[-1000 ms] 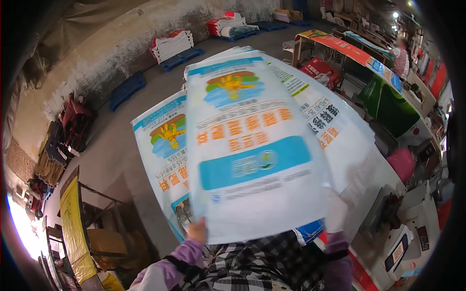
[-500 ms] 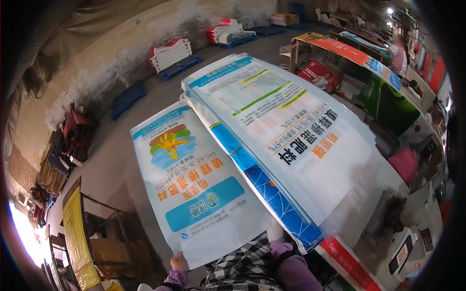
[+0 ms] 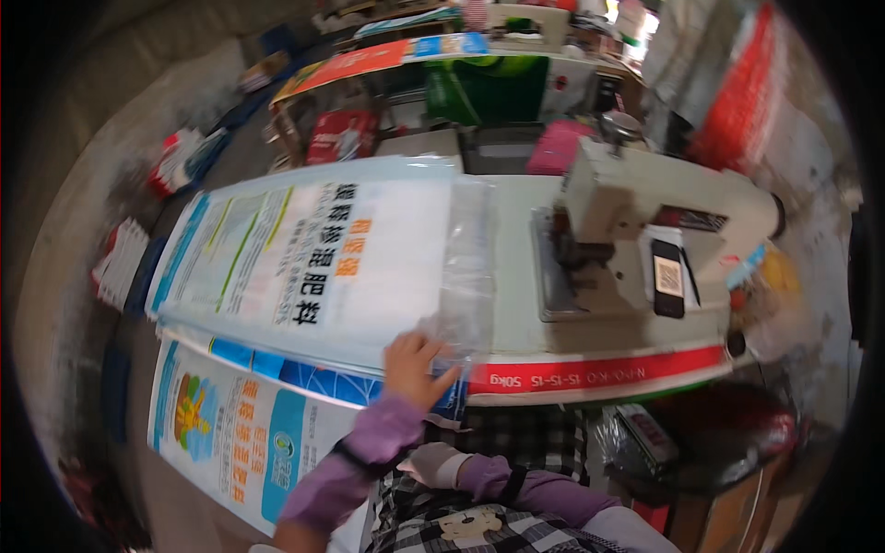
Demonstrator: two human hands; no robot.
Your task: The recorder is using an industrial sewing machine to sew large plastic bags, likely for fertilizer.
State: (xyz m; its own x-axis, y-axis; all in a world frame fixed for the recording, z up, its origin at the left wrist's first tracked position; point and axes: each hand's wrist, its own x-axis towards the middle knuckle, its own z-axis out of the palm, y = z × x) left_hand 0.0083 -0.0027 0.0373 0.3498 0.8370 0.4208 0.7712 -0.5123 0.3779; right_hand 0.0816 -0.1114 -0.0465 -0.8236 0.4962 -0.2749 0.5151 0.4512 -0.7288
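Note:
A big white woven sack [image 3: 313,267] with coloured print lies flat on the sewing table [image 3: 599,373], its clear plastic liner [image 3: 466,267] sticking out toward the white sewing machine [image 3: 645,212]. My left hand [image 3: 415,364], fingers spread, rests on the liner at the sack's near corner. A blue-edged sack [image 3: 304,378] lies under it. Another sack [image 3: 230,433] with a blue and orange print hangs lower at the left. My right hand [image 3: 433,464] stays low by my lap, pale and curled; what it holds is unclear.
A black phone [image 3: 668,276] lies on the machine's base. Stacks of sacks [image 3: 120,263] sit on the floor at the left. Red and green sacks [image 3: 479,88] pile up behind the table. A dark bag [image 3: 719,442] sits at the lower right.
The view has swung right onto the sewing machine. The white sack now lies flat on the table, and my left hand has moved up onto its near corner.

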